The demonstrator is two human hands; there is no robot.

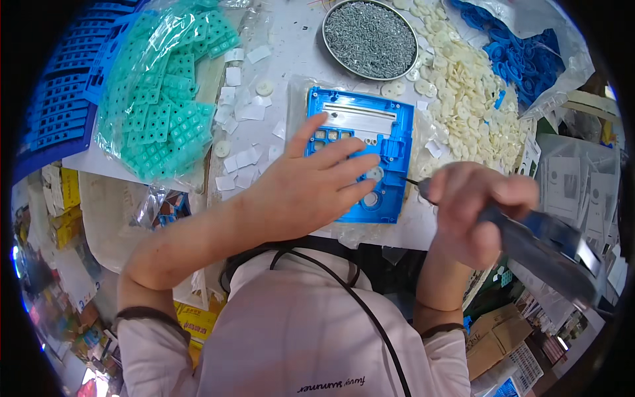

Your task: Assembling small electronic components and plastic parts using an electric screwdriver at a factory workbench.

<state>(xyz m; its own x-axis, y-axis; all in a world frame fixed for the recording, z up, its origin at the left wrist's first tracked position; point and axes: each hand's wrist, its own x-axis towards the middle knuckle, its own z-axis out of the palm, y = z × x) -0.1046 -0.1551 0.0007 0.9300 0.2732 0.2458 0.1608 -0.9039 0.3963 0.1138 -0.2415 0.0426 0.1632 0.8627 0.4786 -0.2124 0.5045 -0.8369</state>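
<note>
A blue plastic casing lies open side up on the bench in front of me. It holds a silver strip, a row of small square keys and round white parts. My left hand rests over its left and middle, palm down with fingers spread, hiding part of the inside. My right hand is wrapped round a dark grey electric screwdriver. The screwdriver's thin bit points left at the casing's right edge; I cannot tell whether it touches.
Behind the casing stands a round metal dish of small screws. Cream plastic discs are heaped to the right, near a bag of blue parts. Teal keypad pieces fill a clear bag at left. Small white squares lie scattered.
</note>
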